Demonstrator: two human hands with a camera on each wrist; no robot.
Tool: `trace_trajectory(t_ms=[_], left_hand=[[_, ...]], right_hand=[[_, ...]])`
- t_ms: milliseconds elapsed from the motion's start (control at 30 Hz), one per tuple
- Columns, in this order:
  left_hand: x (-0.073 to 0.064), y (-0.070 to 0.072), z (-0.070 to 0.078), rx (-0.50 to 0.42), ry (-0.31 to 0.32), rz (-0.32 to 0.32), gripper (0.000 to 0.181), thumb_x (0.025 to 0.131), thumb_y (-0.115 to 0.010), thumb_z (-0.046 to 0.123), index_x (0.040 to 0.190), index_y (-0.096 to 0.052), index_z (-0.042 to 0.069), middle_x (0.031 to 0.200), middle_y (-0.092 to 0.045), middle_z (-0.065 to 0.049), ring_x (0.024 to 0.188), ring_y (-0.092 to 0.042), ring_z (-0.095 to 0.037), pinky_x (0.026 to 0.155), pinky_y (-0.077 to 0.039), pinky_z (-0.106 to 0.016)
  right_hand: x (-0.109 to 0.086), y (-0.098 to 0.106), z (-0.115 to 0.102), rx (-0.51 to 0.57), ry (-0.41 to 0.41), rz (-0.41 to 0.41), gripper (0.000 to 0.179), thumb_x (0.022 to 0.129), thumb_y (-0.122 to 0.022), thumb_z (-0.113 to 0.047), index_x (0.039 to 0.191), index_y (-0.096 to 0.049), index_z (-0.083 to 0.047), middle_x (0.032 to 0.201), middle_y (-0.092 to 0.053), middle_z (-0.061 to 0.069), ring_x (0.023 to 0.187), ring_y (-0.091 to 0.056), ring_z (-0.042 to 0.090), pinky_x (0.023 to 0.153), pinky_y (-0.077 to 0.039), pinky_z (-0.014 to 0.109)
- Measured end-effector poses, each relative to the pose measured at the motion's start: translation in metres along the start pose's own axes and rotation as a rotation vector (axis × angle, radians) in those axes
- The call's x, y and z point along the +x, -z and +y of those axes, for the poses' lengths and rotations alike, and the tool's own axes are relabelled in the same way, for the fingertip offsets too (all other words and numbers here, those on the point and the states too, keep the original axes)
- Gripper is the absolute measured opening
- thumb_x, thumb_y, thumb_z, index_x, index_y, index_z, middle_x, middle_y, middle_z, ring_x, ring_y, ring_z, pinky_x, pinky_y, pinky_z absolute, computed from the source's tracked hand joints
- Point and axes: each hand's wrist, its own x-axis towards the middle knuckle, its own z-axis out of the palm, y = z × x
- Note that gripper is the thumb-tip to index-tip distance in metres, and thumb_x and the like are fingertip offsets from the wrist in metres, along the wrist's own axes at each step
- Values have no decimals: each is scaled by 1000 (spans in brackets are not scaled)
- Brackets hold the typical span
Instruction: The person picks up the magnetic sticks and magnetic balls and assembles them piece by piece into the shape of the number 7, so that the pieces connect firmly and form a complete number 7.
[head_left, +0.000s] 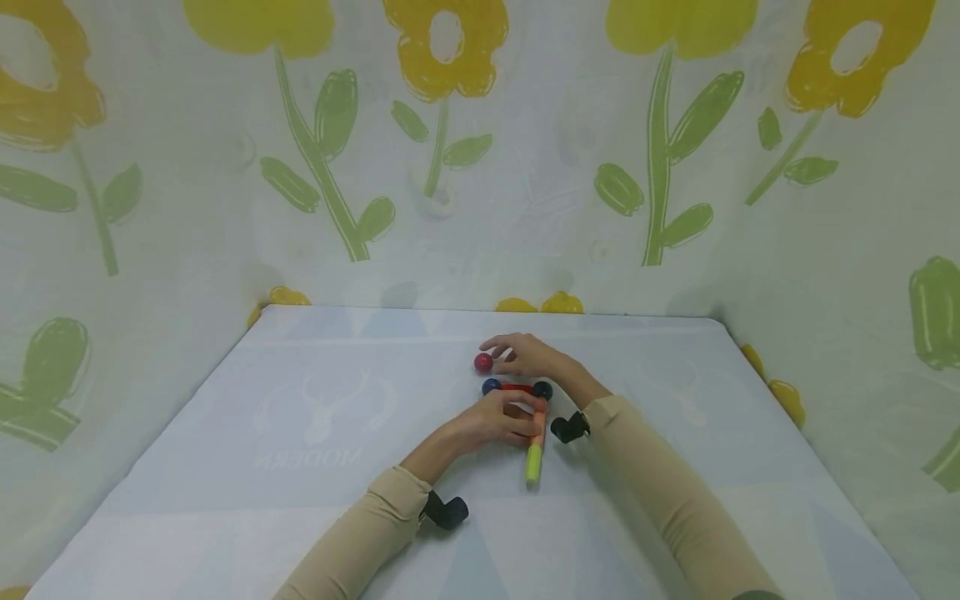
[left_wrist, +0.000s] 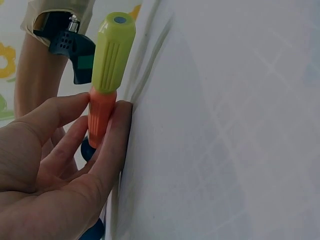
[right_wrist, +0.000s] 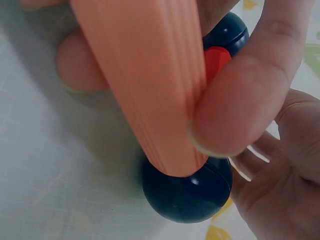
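My left hand (head_left: 487, 421) pinches an orange magnetic stick (left_wrist: 101, 112) between thumb and fingers, low over the table. A yellow-green stick (left_wrist: 114, 55) continues from its near end. At its far end sits a dark blue ball (right_wrist: 187, 197), from which a red stick (head_left: 516, 387) runs left to a second blue ball (head_left: 491, 386). Beyond these pieces, my right hand (head_left: 528, 356) reaches leftward with loosely bent fingers, its fingertips right beside a loose red ball (head_left: 483, 362). In the right wrist view the red ball is out of sight.
A white table (head_left: 315, 475) with pale printed patterns lies under everything. Dark wrist cameras (head_left: 447, 512) hang below both sleeves. Behind the table stands a backdrop (head_left: 510, 233) printed with yellow flowers and green leaves.
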Motion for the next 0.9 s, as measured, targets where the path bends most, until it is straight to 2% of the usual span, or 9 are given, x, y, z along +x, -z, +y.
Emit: trace_trajectory(t_ms=[133, 267, 533, 900], left_hand=[[0, 0, 0, 3, -5, 0, 39, 89, -69, 4, 128, -61, 2, 116, -64, -15, 88, -68, -13, 85, -58, -36], [0, 0, 0, 1, -8, -1, 39, 89, -69, 4, 127, -61, 2, 113, -64, -15, 86, -69, -14, 84, -58, -36], [1, -1, -1, -13, -1, 2, 38, 89, -69, 4, 126, -62, 3, 110, -65, -14, 86, -69, -14, 83, -59, -35], [1, -1, -1, -4, -4, 10, 37, 89, -69, 3, 126, -63, 3, 116, -65, -14, 89, -68, -14, 83, -59, -36]], right_hand=[[1, 1, 2, -1, 56, -19, 45, 96, -63, -16, 140, -54, -22, 132, -63, 9, 114, -65, 26, 91, -56, 37], [3, 1, 2, -7, 77, -35, 43, 97, -61, -14, 139, -55, -23, 131, -62, 9, 114, -64, 27, 92, -56, 39], [3, 0, 1, 9, 18, -8, 38, 94, -66, -16, 130, -59, -22, 127, -65, 8, 114, -64, 26, 92, -56, 37], [2, 1, -1, -12, 4, -1, 34, 94, -67, -17, 127, -62, -23, 125, -66, 8, 112, -65, 24, 94, -55, 37]])
